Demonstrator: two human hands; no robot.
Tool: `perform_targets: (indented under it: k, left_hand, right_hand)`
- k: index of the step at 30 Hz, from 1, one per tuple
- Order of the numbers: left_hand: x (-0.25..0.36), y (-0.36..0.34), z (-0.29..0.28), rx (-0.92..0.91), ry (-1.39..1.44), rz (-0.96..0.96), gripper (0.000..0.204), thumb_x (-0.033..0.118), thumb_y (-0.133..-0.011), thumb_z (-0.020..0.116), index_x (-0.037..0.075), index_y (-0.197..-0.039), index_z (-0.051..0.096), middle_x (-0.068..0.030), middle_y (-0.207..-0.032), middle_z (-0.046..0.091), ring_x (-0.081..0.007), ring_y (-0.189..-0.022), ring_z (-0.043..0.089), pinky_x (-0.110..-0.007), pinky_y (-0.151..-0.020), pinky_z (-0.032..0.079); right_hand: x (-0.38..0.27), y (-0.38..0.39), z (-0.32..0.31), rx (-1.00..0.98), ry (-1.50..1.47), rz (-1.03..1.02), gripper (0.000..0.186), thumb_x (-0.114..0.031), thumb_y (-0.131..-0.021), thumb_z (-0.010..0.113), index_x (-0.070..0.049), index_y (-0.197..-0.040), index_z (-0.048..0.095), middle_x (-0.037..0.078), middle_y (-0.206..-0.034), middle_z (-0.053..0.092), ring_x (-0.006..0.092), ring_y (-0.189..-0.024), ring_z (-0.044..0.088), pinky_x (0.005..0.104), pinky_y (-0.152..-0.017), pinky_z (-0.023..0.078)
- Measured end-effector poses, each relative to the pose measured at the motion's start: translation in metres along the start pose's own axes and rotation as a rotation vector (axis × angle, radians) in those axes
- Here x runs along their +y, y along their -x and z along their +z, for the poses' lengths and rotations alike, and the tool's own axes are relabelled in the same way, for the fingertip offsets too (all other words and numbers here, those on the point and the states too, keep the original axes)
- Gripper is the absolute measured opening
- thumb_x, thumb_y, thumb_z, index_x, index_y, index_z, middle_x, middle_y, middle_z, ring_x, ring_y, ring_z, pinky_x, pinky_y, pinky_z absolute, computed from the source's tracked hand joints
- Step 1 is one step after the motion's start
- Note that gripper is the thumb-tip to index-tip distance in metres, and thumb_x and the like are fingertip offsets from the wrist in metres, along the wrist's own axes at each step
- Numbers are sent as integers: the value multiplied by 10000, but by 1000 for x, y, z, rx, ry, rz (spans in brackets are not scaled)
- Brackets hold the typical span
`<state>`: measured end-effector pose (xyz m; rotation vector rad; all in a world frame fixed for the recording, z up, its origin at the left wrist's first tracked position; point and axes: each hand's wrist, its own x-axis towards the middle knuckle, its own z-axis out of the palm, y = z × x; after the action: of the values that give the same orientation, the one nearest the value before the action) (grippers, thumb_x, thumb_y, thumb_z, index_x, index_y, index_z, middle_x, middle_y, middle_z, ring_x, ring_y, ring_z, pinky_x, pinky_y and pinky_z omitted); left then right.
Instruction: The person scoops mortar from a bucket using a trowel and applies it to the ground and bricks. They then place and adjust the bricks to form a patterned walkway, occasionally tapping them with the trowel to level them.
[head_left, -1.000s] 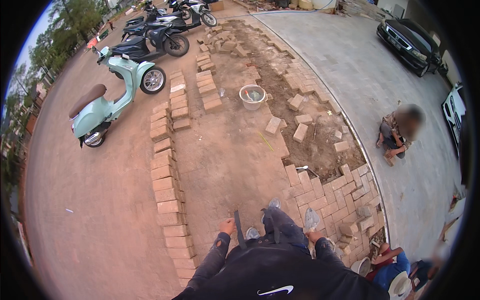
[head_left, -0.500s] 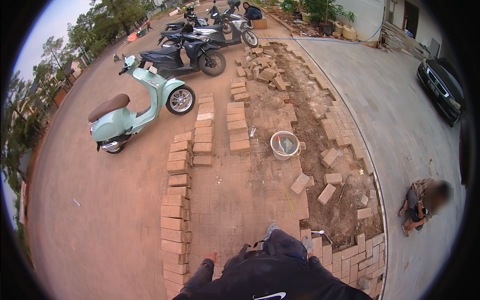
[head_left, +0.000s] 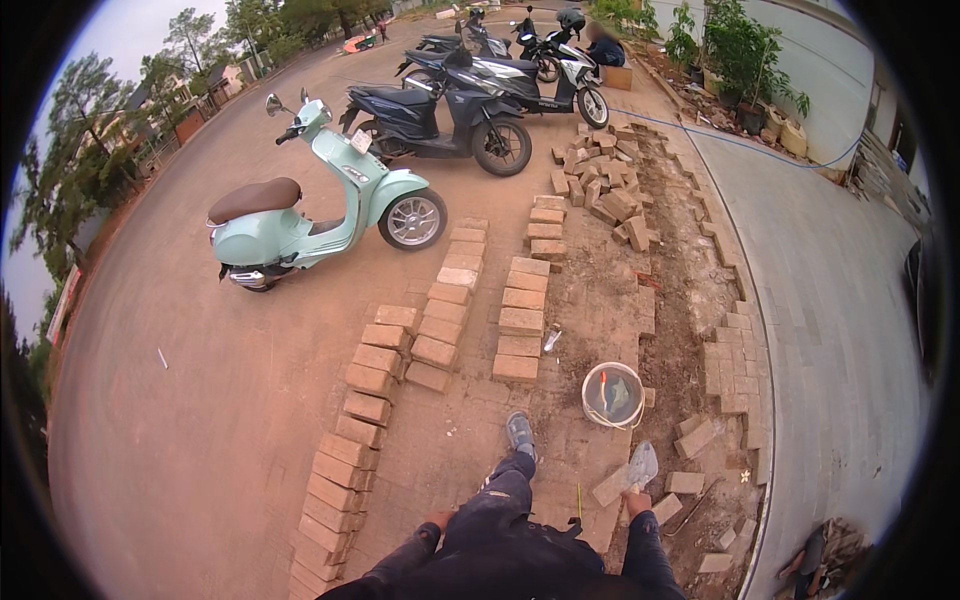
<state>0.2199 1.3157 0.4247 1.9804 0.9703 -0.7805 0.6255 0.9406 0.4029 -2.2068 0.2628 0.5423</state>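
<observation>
My right hand (head_left: 636, 500) is closed on a trowel (head_left: 642, 465), its wide metal blade pointing forward over the dug strip. My left hand (head_left: 438, 521) hangs beside my left thigh; its fingers are too small and dark to read. My left shoe (head_left: 519, 430) is forward on the dusty paving. A white bucket (head_left: 612, 395) with grey contents and tools stands ahead on the right. Loose pavers (head_left: 693, 440) lie in the dirt beside it, and a thin yellow strip (head_left: 579, 505) lies near my legs. Stacked pavers (head_left: 370, 380) run in rows on my left.
A mint scooter (head_left: 310, 230) and black motorbikes (head_left: 430, 130) stand ahead-left. A paver pile (head_left: 610, 185) and blue hose (head_left: 700, 133) lie ahead. A grey driveway (head_left: 820, 320) borders the right, with a crouching person (head_left: 810, 560); another person (head_left: 605, 55) sits beyond the motorbikes.
My view has advanced along the paving, so bucket, scooters and paver pile are nearer. My left foot has stepped forward. The crouching person has shifted down to the lower right edge.
</observation>
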Motion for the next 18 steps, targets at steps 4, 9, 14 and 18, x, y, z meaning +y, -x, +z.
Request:
perform_targets:
  k: [4,9,14,18]
  left_hand:
    - [18,-68,-88,-65,-158,-39,469,376,-919,635,120,-1312,648,-161,-1294,667,-341,-1238,618,-473,-976,501]
    - [96,-190,-223,163,1029,-279,308,261,-927,675,46,-1144,710,-77,-863,714,-170,-702,686,-284,-649,562]
    - [206,-262,-375,313,1012,145,321,281,-929,719,-10,-1062,718,-95,-912,731,-150,-789,702,-274,-671,561]
    - [267,-279,-412,277,864,128,338,315,-926,729,-18,-986,723,-101,-901,735,-143,-773,700,-275,-666,559]
  right_hand:
    - [-54,-22,28,-225,-154,350,179,-92,-802,735,61,-816,641,142,-660,622,314,-486,626,454,-452,514]
    - [-83,-52,39,-441,666,-175,284,-228,-814,751,18,-951,712,178,-912,737,347,-905,724,449,-751,571]
    - [-159,-101,77,-472,809,-53,359,-284,-823,724,9,-1029,697,193,-1006,718,355,-992,692,445,-822,550]
    - [-203,-157,103,-464,756,104,422,-328,-830,702,1,-1093,685,205,-1082,703,361,-1061,667,443,-880,534]
